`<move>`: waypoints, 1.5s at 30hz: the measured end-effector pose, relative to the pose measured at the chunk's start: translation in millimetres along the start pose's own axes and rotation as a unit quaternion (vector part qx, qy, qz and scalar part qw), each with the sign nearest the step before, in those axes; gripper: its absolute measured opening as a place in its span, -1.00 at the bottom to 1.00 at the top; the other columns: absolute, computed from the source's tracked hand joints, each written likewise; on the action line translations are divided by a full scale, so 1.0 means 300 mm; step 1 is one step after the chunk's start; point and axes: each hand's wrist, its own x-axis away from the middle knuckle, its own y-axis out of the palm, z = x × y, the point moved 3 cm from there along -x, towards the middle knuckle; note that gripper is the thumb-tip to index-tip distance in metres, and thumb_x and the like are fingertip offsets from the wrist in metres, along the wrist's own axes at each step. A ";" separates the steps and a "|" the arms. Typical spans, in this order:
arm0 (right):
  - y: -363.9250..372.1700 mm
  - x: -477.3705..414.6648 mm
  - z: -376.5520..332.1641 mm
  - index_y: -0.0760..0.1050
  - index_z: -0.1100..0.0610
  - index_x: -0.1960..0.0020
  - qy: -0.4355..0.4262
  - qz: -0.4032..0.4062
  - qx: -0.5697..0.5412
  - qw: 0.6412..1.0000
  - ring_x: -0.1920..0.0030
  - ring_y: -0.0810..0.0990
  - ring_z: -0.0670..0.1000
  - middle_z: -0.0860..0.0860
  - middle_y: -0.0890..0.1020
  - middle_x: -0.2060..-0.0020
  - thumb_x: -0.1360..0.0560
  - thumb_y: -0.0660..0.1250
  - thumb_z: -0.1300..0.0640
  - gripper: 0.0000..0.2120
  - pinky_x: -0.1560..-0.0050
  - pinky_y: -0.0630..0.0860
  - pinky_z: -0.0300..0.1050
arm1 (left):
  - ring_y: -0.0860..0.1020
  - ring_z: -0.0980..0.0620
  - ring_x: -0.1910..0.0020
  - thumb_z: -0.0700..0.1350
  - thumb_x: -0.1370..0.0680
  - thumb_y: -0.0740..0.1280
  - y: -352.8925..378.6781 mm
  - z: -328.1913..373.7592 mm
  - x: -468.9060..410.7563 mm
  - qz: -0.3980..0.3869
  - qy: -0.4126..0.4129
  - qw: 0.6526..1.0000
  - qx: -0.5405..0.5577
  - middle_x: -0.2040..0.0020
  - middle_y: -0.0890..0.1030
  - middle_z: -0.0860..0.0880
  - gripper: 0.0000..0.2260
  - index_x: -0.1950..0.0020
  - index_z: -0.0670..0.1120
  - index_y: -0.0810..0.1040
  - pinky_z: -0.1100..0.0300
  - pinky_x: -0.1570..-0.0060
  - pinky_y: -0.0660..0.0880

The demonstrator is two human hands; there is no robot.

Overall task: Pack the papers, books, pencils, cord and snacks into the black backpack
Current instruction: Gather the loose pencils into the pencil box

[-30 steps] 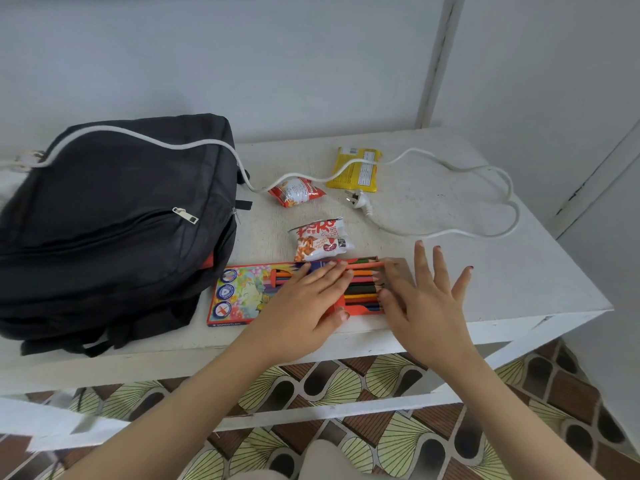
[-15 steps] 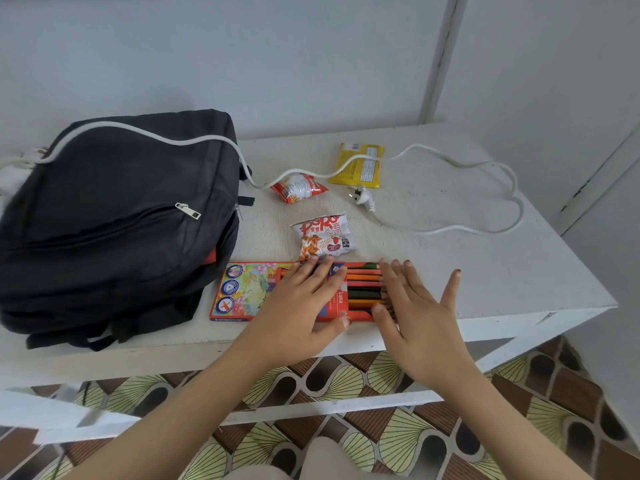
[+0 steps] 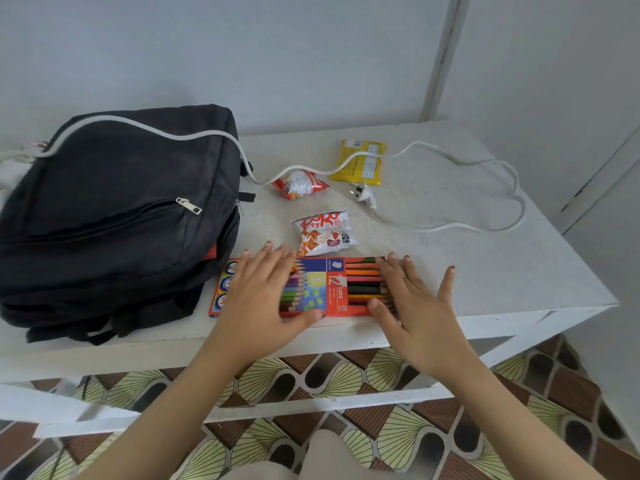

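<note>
Nearest you, your left hand (image 3: 263,296) is lying flat on the orange cardboard box of coloured pencils (image 3: 332,285). Its fingers are straight and pressing down, the thumb is running along the near edge, and it is gripping nothing. Over the last second it has been sliding from the middle of the box toward the backpack end, uncovering the printed panel. Your right hand (image 3: 412,306) is also spread open and holding nothing. Its fingers were lifted a moment ago; now they are lying straight across the loose pencil ends (image 3: 363,282) that are sticking out of the box's right side.

I judge you are pinning the box while pushing the pencils home, so they are not yet ready to pack.

Just behind the box, a white snack packet (image 3: 323,233) is lying on the white table (image 3: 519,313). Farther back are a red snack packet (image 3: 299,183) and a yellow one (image 3: 360,162), all waiting.

The white cord (image 3: 450,223) is looping across the far right, with its plug (image 3: 363,194) beside the yellow packet, and it is trailing over the black fabric backpack (image 3: 114,209) on the left. You will need to lift the cord off before you can load the bag freely.
</note>
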 end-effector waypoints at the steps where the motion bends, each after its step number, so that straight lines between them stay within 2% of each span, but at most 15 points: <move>1: 0.000 0.000 0.000 -0.01 -0.03 -0.54 0.001 -0.002 -0.001 1.000 -0.51 -0.13 -0.08 -0.03 0.06 -0.53 -0.47 -0.32 -0.33 -0.28 -0.37 -0.48 0.24 | 0.18 -0.06 -0.47 0.46 -0.37 0.05 -0.007 -0.024 0.010 0.002 -0.009 1.000 -0.001 -0.45 0.32 -0.08 -0.15 -0.43 -0.14 0.32 -0.02 -0.45 -0.04; 5: 0.001 -0.005 -0.004 0.00 -0.07 -0.53 -0.002 -0.004 -0.001 1.000 -0.51 -0.13 -0.05 -0.01 0.05 -0.53 -0.48 -0.30 -0.32 -0.31 -0.36 -0.49 0.22 | 0.21 -0.06 -0.45 0.46 -0.42 -0.02 -0.008 -0.077 0.039 -0.011 -0.011 1.000 -0.001 -0.43 0.36 -0.08 -0.17 -0.36 -0.15 0.43 0.00 -0.42 0.00; 12: -0.001 -0.012 -0.018 -0.03 -0.10 -0.53 -0.009 -0.018 0.040 0.999 -0.46 -0.25 -0.05 0.03 0.02 -0.53 -0.46 -0.36 -0.33 -0.29 -0.33 -0.51 0.24 | 0.24 -0.05 -0.42 0.41 -0.47 0.00 0.012 -0.078 0.046 0.010 0.011 0.999 0.034 -0.40 0.39 -0.09 -0.28 -0.34 -0.09 0.46 -0.04 -0.38 0.11; 16: -0.011 -0.020 -0.019 0.08 -0.06 -0.52 -0.007 -0.012 0.055 0.998 -0.53 -0.05 0.12 0.07 0.14 -0.51 -0.47 -0.36 -0.34 -0.27 -0.33 -0.45 0.28 | 0.22 0.04 -0.43 0.44 -0.43 0.06 0.007 -0.084 0.036 0.021 0.013 0.997 0.079 -0.39 0.41 -0.04 -0.27 -0.31 -0.08 0.48 0.01 -0.38 0.10; 19: -0.011 -0.023 -0.021 0.10 -0.09 -0.51 0.004 -0.010 0.060 0.998 -0.53 -0.01 0.11 0.04 0.15 -0.51 -0.47 -0.36 -0.33 -0.28 -0.34 -0.43 0.27 | 0.20 0.10 -0.42 0.44 -0.43 0.06 0.013 -0.092 0.036 0.021 0.016 0.997 0.078 -0.39 0.40 -0.02 -0.27 -0.33 -0.08 0.47 0.03 -0.38 0.08; 22: -0.003 -0.027 -0.024 0.05 -0.08 -0.52 0.014 -0.004 0.071 0.997 -0.53 0.01 0.09 0.03 0.13 -0.52 -0.46 -0.40 -0.31 -0.27 -0.35 -0.38 0.27 | 0.19 0.09 -0.43 0.42 -0.46 0.03 0.020 -0.094 0.040 0.013 0.026 0.998 0.062 -0.41 0.38 -0.03 -0.27 -0.35 -0.10 0.45 0.04 -0.39 0.07; 26: 0.007 -0.022 -0.025 -0.10 -0.10 -0.54 0.010 -0.010 0.069 0.998 -0.53 -0.07 0.09 0.05 0.03 -0.54 -0.46 -0.39 -0.30 -0.31 -0.35 -0.42 0.24 | 0.19 0.07 -0.44 0.39 -0.51 -0.03 0.026 -0.094 0.046 -0.003 0.038 0.999 0.027 -0.43 0.35 -0.05 -0.28 -0.39 -0.11 0.40 0.01 -0.40 0.07; 28: -0.003 -0.011 -0.029 -0.03 -0.08 -0.53 -0.005 0.012 0.046 0.999 -0.53 -0.04 0.09 0.06 0.08 -0.53 -0.52 -0.31 -0.28 -0.36 -0.37 -0.45 0.22 | 0.16 0.08 -0.45 0.38 -0.52 -0.04 0.027 -0.093 0.048 -0.011 0.033 0.999 0.018 -0.46 0.30 -0.04 -0.30 -0.43 -0.08 0.34 0.01 -0.41 0.04; 30: -0.014 0.001 -0.039 0.17 -0.01 -0.50 -0.032 0.032 0.036 0.998 -0.51 0.08 0.07 0.04 0.22 -0.48 -0.57 -0.23 -0.24 -0.39 -0.40 -0.38 0.23 | 0.15 0.07 -0.46 0.36 -0.53 -0.06 0.027 -0.090 0.049 -0.015 0.039 0.999 -0.007 -0.47 0.27 -0.02 -0.33 -0.47 -0.05 0.27 0.04 -0.42 0.02; 33: -0.014 0.010 -0.051 0.38 0.08 -0.40 -0.055 0.035 0.063 0.996 -0.44 0.27 0.05 0.02 0.43 -0.38 -0.60 -0.17 -0.20 -0.41 -0.40 -0.29 0.30 | 0.14 0.10 -0.46 0.37 -0.53 -0.08 0.024 -0.086 0.043 -0.019 0.047 0.999 -0.010 -0.48 0.26 0.00 -0.33 -0.46 -0.03 0.29 0.02 -0.42 0.03; 39: -0.016 -0.005 -0.056 0.44 0.12 -0.36 -0.068 0.036 0.057 0.995 -0.37 0.42 0.05 0.04 0.53 -0.29 -0.60 -0.17 -0.20 -0.38 -0.40 -0.29 0.31 | 0.13 0.13 -0.45 0.42 -0.49 -0.10 0.018 -0.085 0.039 -0.020 0.046 0.999 0.022 -0.47 0.26 0.02 -0.27 -0.45 -0.03 0.32 0.08 -0.42 -0.05; 42: -0.027 -0.008 -0.036 0.38 0.08 -0.40 -0.094 0.036 0.032 0.994 -0.40 0.36 0.02 0.00 0.51 -0.31 -0.61 -0.17 -0.16 -0.43 -0.41 -0.31 0.30 | 0.15 0.10 -0.46 0.41 -0.50 -0.11 0.022 -0.086 0.039 -0.024 0.046 0.999 0.009 -0.48 0.26 0.02 -0.28 -0.46 -0.03 0.30 0.06 -0.42 -0.03; 45: -0.035 -0.011 -0.021 0.30 0.08 -0.44 -0.089 0.043 0.003 0.995 -0.46 0.24 0.00 -0.01 0.45 -0.36 -0.59 -0.21 -0.19 -0.39 -0.43 -0.36 0.19 | 0.15 0.11 -0.45 0.39 -0.50 -0.10 0.021 -0.084 0.040 -0.019 0.044 0.999 0.009 -0.48 0.26 0.02 -0.29 -0.46 -0.03 0.30 0.04 -0.42 0.00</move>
